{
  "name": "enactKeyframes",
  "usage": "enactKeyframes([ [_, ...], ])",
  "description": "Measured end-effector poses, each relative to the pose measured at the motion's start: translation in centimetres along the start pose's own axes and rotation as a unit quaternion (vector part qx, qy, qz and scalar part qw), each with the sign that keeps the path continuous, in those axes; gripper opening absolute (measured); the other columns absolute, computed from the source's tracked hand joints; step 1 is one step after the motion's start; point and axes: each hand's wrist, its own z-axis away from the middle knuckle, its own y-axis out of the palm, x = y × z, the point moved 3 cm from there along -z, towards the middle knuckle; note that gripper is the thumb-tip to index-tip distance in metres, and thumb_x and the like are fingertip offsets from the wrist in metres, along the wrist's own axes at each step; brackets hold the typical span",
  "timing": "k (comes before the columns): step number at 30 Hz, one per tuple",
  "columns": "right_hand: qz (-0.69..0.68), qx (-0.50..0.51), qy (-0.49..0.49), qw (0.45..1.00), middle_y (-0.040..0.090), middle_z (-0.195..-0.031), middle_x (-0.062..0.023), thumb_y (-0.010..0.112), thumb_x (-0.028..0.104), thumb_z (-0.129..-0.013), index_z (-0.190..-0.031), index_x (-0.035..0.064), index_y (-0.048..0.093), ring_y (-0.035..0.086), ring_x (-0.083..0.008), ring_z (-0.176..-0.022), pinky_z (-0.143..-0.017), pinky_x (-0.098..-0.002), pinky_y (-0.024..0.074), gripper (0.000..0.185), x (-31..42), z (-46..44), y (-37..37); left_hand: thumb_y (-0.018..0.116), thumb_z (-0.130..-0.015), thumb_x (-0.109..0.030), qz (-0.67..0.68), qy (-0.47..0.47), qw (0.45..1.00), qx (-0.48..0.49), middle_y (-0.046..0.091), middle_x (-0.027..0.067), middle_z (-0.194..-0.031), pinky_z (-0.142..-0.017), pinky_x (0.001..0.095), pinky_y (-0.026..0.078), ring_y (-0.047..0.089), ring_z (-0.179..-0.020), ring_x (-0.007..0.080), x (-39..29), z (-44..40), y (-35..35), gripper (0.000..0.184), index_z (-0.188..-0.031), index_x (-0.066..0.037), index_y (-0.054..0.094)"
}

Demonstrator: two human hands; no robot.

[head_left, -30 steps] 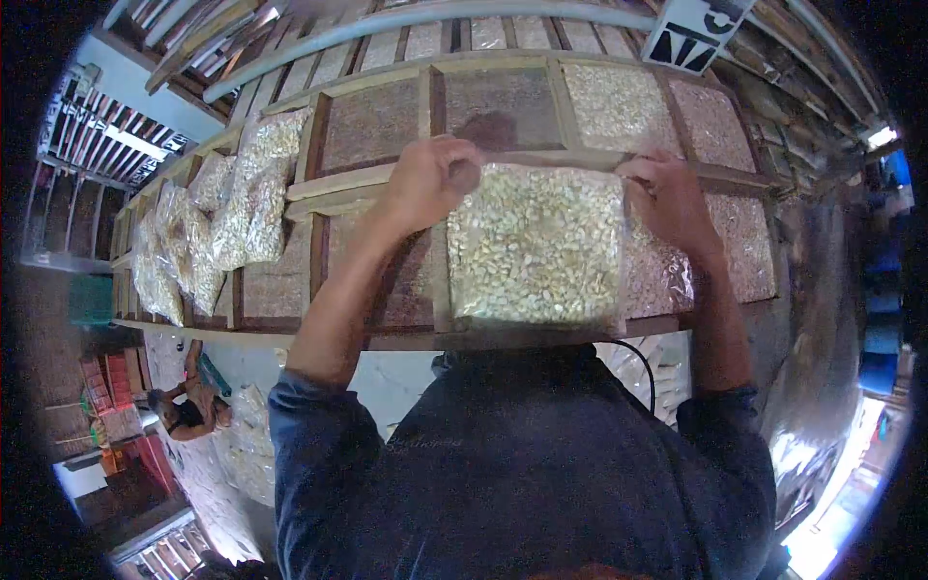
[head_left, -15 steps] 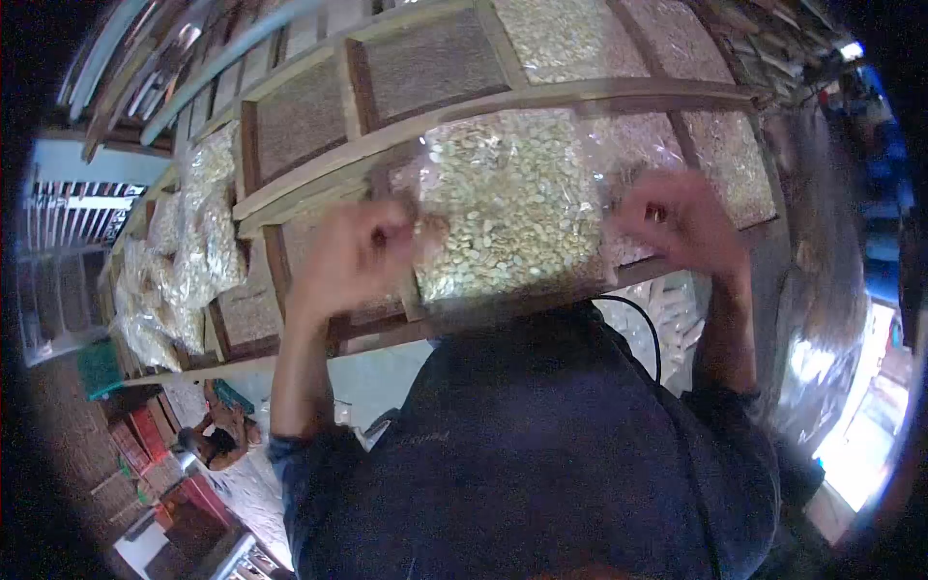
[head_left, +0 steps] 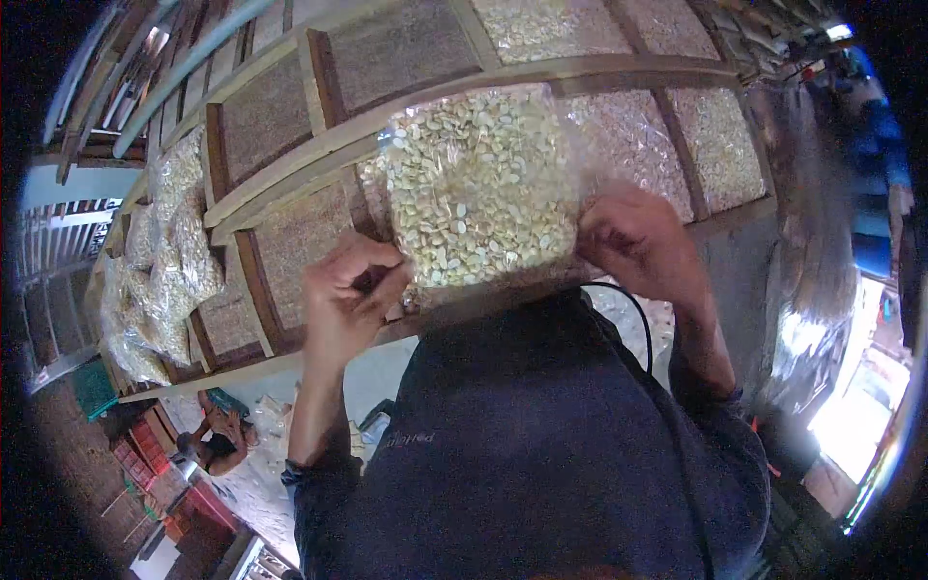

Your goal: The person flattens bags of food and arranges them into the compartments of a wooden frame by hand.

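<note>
Clear bag of pale kernels [head_left: 483, 184] is on the wooden rack [head_left: 290, 176], 12 o'clock in view, more filled bags [head_left: 179, 256] at 9. Left hand [head_left: 353, 280] has thumb and index nearly together, pinching film at the bag's 7–8 o'clock corner. Right hand [head_left: 633, 237] has fingers curled at its 4 o'clock edge; tips unclear, can't tell if gripping.
</note>
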Motion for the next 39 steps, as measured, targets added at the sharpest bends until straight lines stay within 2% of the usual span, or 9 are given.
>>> enactKeyframes([
  [4, -0.032, 0.14, -0.074, 0.987, 0.069, -0.092, -0.0111, 0.075, 0.01, -0.082, -0.096, 0.0055, 0.069, 0.067, -0.0315, -0.089, -0.079, -0.0404, 0.0522, 0.015, -1.7, -3.2, -2.6, 0.079, -0.084, 0.004, -0.016, 0.081, 0.996, -0.013, 0.067, 0.0075, -0.09, -0.061, 0.0234, 0.05, 0.064, -0.073, 0.0103, 0.1, 0.5, 0.1, 0.017, -0.099, 0.001, 0.072],
  [8, 0.109, -0.102, 0.022, 0.989, 0.07, -0.093, -0.0119, 0.07, 0.016, -0.086, -0.096, 0.0047, 0.072, 0.068, -0.0284, -0.086, -0.079, -0.0406, 0.054, 0.015, -7.3, -8.9, -4.4, 0.085, -0.081, -0.003, 0.024, 0.019, 0.999, -0.034, 0.068, 0.0069, -0.087, -0.062, 0.0226, 0.051, 0.064, -0.072, 0.0099, -0.7, 1.1, 0.8, 0.021, -0.098, 0.001, 0.073],
  [12, 0.129, -0.05, -0.061, 0.989, 0.074, -0.101, -0.014, 0.072, 0.019, -0.086, -0.105, 0.0063, 0.077, 0.07, -0.0294, -0.098, -0.09, -0.0404, 0.0534, 0.023, -8.8, -13.1, -4.0, 0.086, -0.077, -0.001, -0.04, 0.08, 0.992, -0.084, 0.069, 0.0082, -0.083, -0.062, 0.0274, 0.051, 0.065, -0.071, 0.0146, -0.2, 1.2, 1.4, 0.021, -0.094, -0.001, 0.074],
  [15, 0.046, 0.097, 0.058, 0.993, 0.074, -0.099, -0.0131, 0.073, 0.014, -0.085, -0.102, 0.0063, 0.077, 0.07, -0.0272, -0.096, -0.089, -0.0382, 0.0539, 0.02, -7.4, -14.0, -4.2, 0.083, -0.078, 0.003, -0.002, 0.029, 0.996, -0.079, 0.07, 0.0091, -0.082, -0.064, 0.0298, 0.052, 0.067, -0.074, 0.0171, -0.4, 1.4, 1.5, 0.017, -0.092, -0.001, 0.074],
  [28, 0.027, -0.073, -0.102, 0.992, 0.075, -0.088, -0.013, 0.074, 0.024, -0.086, -0.099, 0.0055, 0.077, 0.071, -0.0281, -0.081, -0.08, -0.0434, 0.0554, 0.023, -14.2, -29.2, -3.3, 0.072, -0.086, 0.004, 0.027, 0.096, 0.993, -0.059, 0.069, 0.0036, -0.08, -0.066, 0.0284, 0.044, 0.055, -0.074, 0.0135, 4.4, -10.2, -6.1, 0.014, -0.097, -0.004, 0.077],
  [32, 0.128, -0.09, -0.001, 0.988, 0.075, -0.093, -0.0134, 0.074, 0.026, -0.083, -0.097, 0.0132, 0.08, 0.07, -0.0315, -0.09, -0.087, -0.0467, 0.0533, 0.02, -13.7, -33.5, -2.5, 0.075, -0.087, -0.008, -0.009, 0.081, 0.993, -0.083, 0.07, 0.0086, -0.08, -0.067, 0.0341, 0.048, 0.064, -0.077, 0.0167, 6.5, -14.6, -7.9, 0.007, -0.091, -0.002, 0.077],
  [35, 0.174, -0.084, 0.012, 0.981, 0.074, -0.101, -0.0121, 0.072, 0.024, -0.081, -0.096, 0.0191, 0.081, 0.066, -0.0332, -0.103, -0.093, -0.0497, 0.0507, 0.018, -14.4, -33.8, -2.5, 0.077, -0.086, -0.016, -0.124, 0.063, 0.989, -0.042, 0.07, 0.0126, -0.08, -0.069, 0.0363, 0.05, 0.068, -0.077, 0.0235, 6.9, -15.5, -8.3, 0.016, -0.092, -0.002, 0.076],
  [37, 0.216, -0.091, -0.002, 0.972, 0.074, -0.105, -0.0107, 0.071, 0.023, -0.08, -0.095, 0.022, 0.081, 0.064, -0.0343, -0.108, -0.096, -0.051, 0.0494, 0.019, -14.6, -33.2, -2.3, 0.073, -0.089, -0.017, -0.192, -0.012, 0.978, 0.083, 0.074, 0.0151, -0.103, -0.094, 0.0408, 0.052, 0.068, -0.104, 0.0341, 5.2, -15.6, -8.2, 0.014, -0.093, -0.006, 0.078],
  [39, 0.394, -0.05, -0.04, 0.917, 0.074, -0.104, -0.0125, 0.069, 0.017, -0.082, -0.103, 0.0115, 0.078, 0.067, -0.0321, -0.105, -0.097, -0.0501, 0.0488, 0.024, -13.8, -32.8, -1.9, 0.072, -0.089, -0.02, -0.23, 0.005, 0.957, 0.175, 0.072, 0.0174, -0.111, -0.098, 0.043, 0.051, 0.066, -0.109, 0.0358, 4.6, -16.2, -9.4, 0.022, -0.106, -0.006, 0.076],
])
